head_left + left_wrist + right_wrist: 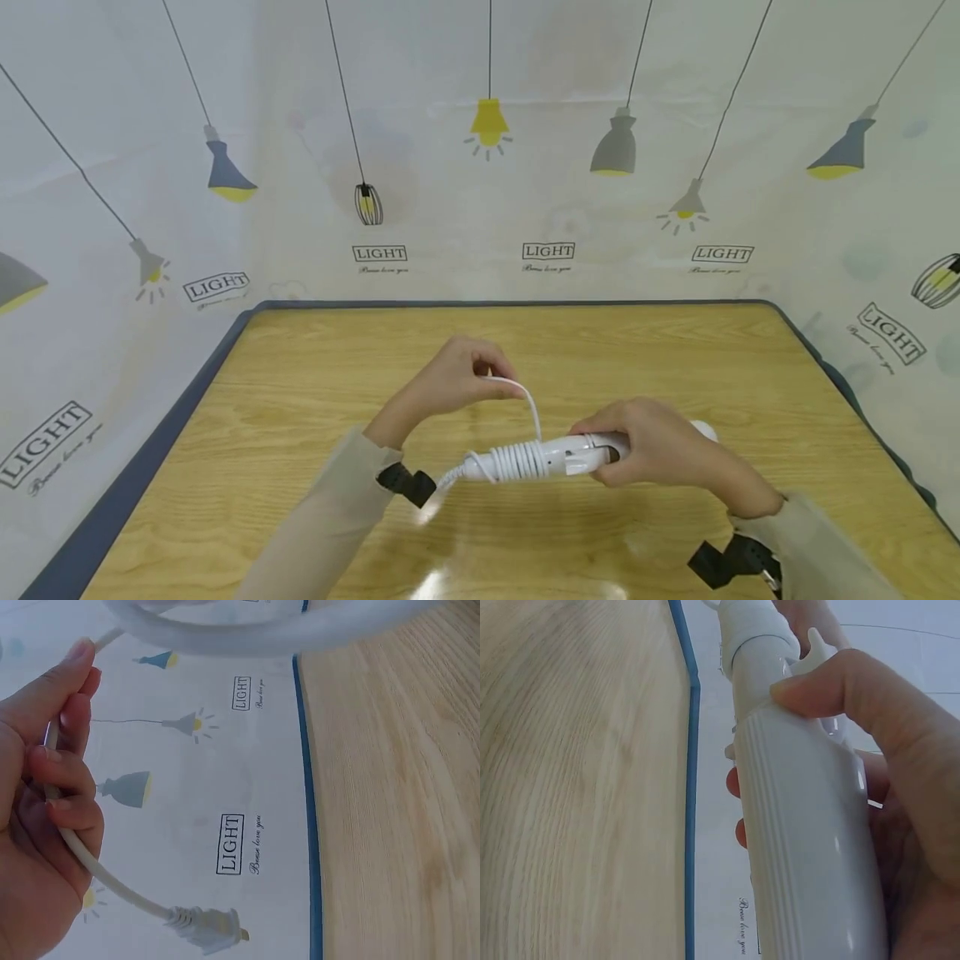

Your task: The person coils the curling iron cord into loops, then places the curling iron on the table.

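A white curling iron (576, 460) is held roughly level over the table by my right hand (656, 442). In the right wrist view the thumb lies along its smooth, ribbed body (802, 817), close to a small lever, and the other fingers wrap round behind. White cord (517, 462) is wound in several turns about the iron's left part. My left hand (461, 377), raised to the upper left of the coils, pinches the cord's loose length (534, 412). The left wrist view shows this cord running through the curled fingers, with a two-prong plug (210, 928) hanging from its end.
The wooden table (337, 358) has a dark blue edge (517, 305) along its back and sides. Behind it hangs a pale backdrop (450, 192) printed with lamps and the word LIGHT. Both wrists carry black camera mounts (407, 483).
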Tool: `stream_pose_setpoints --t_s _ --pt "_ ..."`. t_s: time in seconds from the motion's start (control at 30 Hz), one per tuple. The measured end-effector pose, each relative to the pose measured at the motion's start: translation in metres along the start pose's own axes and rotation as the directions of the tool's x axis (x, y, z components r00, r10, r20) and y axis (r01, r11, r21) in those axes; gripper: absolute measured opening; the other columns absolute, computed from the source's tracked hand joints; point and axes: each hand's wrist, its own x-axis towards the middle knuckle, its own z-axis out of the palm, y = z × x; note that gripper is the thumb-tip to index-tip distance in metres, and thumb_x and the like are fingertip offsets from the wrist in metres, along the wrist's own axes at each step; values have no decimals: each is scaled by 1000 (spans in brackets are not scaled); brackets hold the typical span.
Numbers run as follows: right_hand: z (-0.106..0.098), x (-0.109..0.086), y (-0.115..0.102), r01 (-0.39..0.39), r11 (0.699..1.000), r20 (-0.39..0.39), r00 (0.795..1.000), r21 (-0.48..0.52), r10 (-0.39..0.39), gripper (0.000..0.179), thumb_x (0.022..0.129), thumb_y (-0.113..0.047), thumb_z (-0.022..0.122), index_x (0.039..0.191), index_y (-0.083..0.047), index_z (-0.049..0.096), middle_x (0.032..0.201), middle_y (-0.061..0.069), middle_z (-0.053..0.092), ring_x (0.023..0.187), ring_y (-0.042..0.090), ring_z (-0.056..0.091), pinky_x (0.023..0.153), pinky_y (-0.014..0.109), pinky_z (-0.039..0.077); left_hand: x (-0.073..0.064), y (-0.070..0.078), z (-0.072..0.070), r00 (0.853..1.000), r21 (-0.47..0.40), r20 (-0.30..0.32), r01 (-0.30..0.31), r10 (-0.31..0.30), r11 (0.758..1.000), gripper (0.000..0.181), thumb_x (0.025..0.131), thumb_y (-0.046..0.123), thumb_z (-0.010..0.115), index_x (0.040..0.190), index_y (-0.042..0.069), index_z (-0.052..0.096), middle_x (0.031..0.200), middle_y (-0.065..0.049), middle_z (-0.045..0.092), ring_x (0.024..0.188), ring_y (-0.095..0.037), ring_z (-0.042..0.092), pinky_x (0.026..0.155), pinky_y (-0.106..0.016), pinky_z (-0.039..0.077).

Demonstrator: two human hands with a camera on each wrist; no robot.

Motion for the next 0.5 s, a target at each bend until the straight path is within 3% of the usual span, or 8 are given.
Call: stream_pose_setpoints --t_s 0.27,0.5 --pt "-1 0 9 -79 997 -16 997 16 80 37 72 -20 71 109 -14 68 81 -13 62 53 1 43 46 21 37 -3 19 4 999 52 -5 -52 52 997 7 79 17 74 78 11 71 68 6 60 50 -9 38 47 -21 31" --pt "1 6 12 -135 990 -136 982 -27 130 35 74 -20 71 109 -14 68 83 -7 65 53 2 44 45 22 36 -5 27 10 995 88 -82 -47 54 995 9 78 18 74 79 10 72 70 6 62 50 -10 38 45 -21 31"
